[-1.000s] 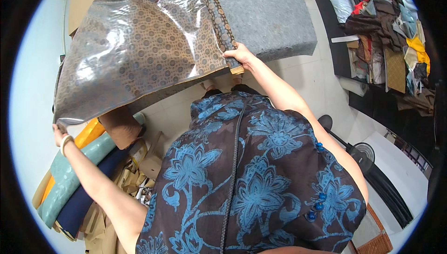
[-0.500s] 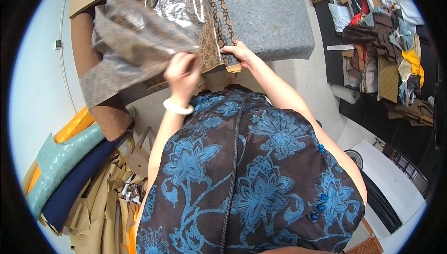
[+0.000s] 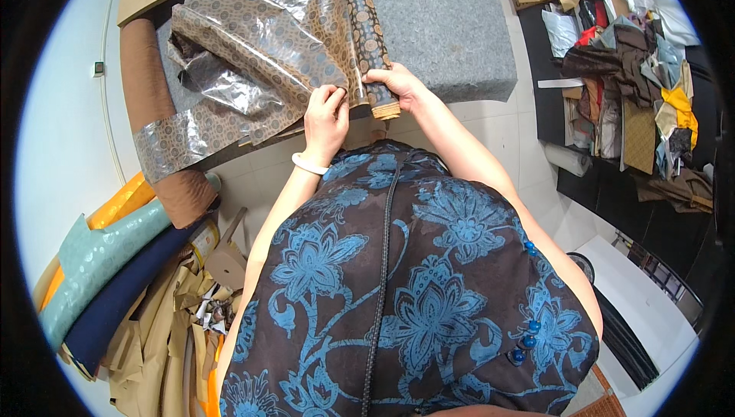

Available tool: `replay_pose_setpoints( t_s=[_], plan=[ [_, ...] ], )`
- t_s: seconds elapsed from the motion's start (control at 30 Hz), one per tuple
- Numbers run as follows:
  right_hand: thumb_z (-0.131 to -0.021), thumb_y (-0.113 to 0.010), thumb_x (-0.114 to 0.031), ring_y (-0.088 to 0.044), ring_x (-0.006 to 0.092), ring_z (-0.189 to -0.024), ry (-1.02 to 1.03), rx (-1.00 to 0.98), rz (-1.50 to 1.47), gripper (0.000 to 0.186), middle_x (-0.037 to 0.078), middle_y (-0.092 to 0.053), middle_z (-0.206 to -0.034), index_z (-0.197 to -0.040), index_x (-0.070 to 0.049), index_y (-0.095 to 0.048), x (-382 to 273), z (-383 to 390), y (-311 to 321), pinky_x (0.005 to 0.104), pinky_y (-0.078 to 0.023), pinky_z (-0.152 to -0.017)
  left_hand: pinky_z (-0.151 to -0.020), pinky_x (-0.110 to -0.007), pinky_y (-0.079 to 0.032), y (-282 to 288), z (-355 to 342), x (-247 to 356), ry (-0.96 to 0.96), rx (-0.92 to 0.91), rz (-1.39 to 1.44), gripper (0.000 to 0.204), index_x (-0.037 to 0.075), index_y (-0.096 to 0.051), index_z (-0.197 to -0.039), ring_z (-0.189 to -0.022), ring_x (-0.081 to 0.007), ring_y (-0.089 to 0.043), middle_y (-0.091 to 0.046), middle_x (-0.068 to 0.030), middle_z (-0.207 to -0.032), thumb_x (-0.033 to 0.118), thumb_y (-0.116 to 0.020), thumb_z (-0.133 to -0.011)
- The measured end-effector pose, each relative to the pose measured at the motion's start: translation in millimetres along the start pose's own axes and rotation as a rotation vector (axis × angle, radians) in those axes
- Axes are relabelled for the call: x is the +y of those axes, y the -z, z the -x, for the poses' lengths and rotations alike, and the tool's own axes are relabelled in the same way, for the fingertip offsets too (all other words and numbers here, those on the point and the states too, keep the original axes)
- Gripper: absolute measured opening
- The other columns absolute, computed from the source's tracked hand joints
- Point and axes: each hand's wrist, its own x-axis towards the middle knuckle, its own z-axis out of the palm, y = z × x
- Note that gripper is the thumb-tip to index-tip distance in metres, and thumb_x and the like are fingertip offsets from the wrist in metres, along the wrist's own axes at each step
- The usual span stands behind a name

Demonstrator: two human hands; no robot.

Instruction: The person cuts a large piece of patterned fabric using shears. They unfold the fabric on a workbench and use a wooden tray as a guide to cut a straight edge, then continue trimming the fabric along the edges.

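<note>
"Okay, where's the glossy sheet (image 3: 287, 38) lying, and how's it being held?"

"Left part of the grey table (image 3: 452, 23), bunched in crumpled folds, with the patterned roll (image 3: 370, 30) along its right side. The roll's near end is clamped by the right hand (image 3: 400, 86), thumb on top; the fingers underneath can't be made out. The sheet's near edge looks pinched by the left hand (image 3: 327, 122), fingers curled together just left of the roll."

"So what could be messed up from here?"

"Creases, probably. If it got pulled tight with those folds bunched, wrinkles could be pressed in. The roll could be skewed too, since it's only gripped at the near end. And the loose flap draped across the brown roll (image 3: 145, 73) at left might get snagged."

"Materials?"

"Sheet: slick, plasticky-looking, covered in little rings, tons of glare. Roll: darker, bigger round motifs, tan layered end. Table: topped with something fuzzy, felt-like. Farther out, a shiny teal roll (image 3: 115, 245) and a navy roll (image 3: 115, 310) are laid side by side, near left, with crumpled brown paper (image 3: 153, 325) heaped next to them. Limp scraps (image 3: 616, 43) are piled far right."
</note>
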Motion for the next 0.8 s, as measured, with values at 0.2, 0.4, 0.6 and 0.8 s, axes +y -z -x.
replay_pose_setpoints(
  t_s=[0.2,0.4,0.6,0.8],
  plan=[
    [-0.078,-0.074,-0.006,-0.07,0.0224,-0.08,-0.005,-0.033,-0.038,0.031,0.012,-0.07,-0.094,-0.106,0.002,-0.064,-7.4,4.3,1.7,0.0408,-0.062,-0.073,-0.063,-0.029,-0.043,36.6,-13.1,-7.3,0.215,0.289,0.155,0.017,-0.001,-0.063,-0.09,-0.07,-0.0135,-0.052,-0.056,-0.0069,-0.075,0.014,-0.064,-0.098],
    [-0.078,-0.074,-0.006,-0.07,0.0228,-0.081,-0.002,-0.047,-0.05,0.033,0.012,-0.07,-0.097,-0.108,0.002,-0.064,-1.0,-3.1,12.4,0.0412,-0.062,-0.074,-0.067,-0.028,-0.046,87.9,15.3,-62.8,0.658,0.95,0.335,0.017,0.001,-0.058,-0.098,-0.073,-0.0112,-0.052,-0.062,-0.0043,-0.088,0.017,-0.062,-0.1],
    [-0.076,-0.075,-0.003,-0.069,0.0235,-0.075,-0.034,-0.042,-0.044,0.024,0.011,-0.069,-0.088,-0.098,0.0,-0.065,-7.8,-1.9,-0.3,0.0422,-0.061,-0.068,-0.091,-0.033,-0.053,34.3,7.4,27.6,1.522,-0.405,1.417,0.041,0.002,-0.062,-0.112,-0.092,-0.0201,-0.061,-0.063,-0.0102,-0.107,0.03,-0.079,-0.088],
    [-0.078,-0.074,-0.005,-0.068,0.0227,-0.071,-0.015,-0.041,-0.074,0.025,0.011,-0.068,-0.086,-0.099,0.002,-0.064,-8.6,-2.6,-5.8,0.0402,-0.061,-0.064,-0.086,-0.034,-0.052,-28.0,-7.4,9.9,1.414,0.06,1.428,0.026,0.004,-0.065,-0.1,-0.089,-0.0179,-0.06,-0.063,-0.0054,-0.094,0.018,-0.081,-0.085]
  ],
)
